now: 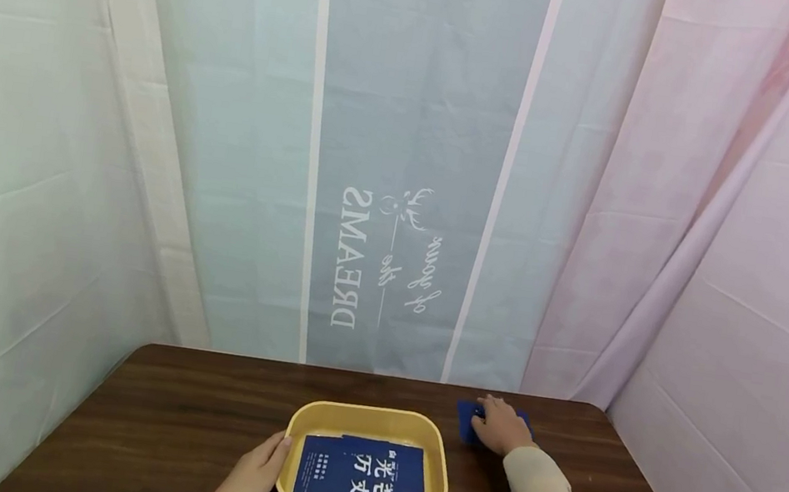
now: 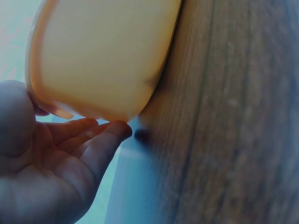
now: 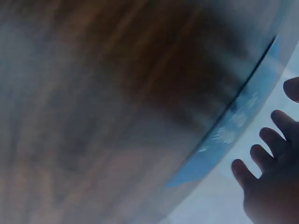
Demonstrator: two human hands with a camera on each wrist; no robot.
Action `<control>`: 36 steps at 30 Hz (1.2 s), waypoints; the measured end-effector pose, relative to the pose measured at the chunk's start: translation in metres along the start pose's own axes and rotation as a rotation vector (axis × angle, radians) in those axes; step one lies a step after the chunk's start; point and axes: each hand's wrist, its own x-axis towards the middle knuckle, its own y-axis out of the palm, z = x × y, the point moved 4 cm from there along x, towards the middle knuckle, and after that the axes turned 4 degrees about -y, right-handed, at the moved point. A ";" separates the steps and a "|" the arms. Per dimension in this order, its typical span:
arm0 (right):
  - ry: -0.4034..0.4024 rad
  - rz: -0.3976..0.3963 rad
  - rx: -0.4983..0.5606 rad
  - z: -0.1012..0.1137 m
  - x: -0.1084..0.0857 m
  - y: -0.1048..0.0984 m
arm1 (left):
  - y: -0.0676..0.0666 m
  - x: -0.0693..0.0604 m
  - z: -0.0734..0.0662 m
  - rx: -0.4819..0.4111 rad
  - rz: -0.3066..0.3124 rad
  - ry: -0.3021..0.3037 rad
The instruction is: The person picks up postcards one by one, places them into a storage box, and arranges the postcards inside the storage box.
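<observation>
A yellow plastic basin (image 1: 438, 487) stands on the table, and in it lie dark blue booklets (image 1: 332, 473) with white lettering, overlapping one another. My left hand (image 1: 253, 470) holds the basin's left side, thumb at the rim and fingers against the outer wall, as the left wrist view shows. To the right of the basin, near the far table edge, another blue booklet (image 1: 467, 421) lies flat. Over it is my right hand (image 1: 503, 429), which hides much of it. In the right wrist view the fingers (image 3: 243, 175) are spread and appear apart from the booklet.
The dark wood-grain table (image 1: 188, 419) has rounded far corners. Behind it hangs a pale blue curtain (image 1: 413, 114) with mirrored lettering, and white cloth (image 1: 774, 291) hangs at both sides.
</observation>
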 end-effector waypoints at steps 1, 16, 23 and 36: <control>0.019 0.023 0.002 -0.005 -0.001 0.003 | 0.000 0.000 0.000 0.000 0.002 0.002; 0.038 0.087 -0.032 -0.034 -0.003 0.009 | 0.001 0.002 0.001 0.004 0.015 -0.022; 0.028 0.154 -0.118 -0.036 -0.002 -0.002 | 0.000 0.001 0.001 0.006 0.019 -0.023; 0.195 0.273 -0.122 -0.028 -0.009 -0.025 | 0.000 0.000 -0.001 0.004 0.018 -0.024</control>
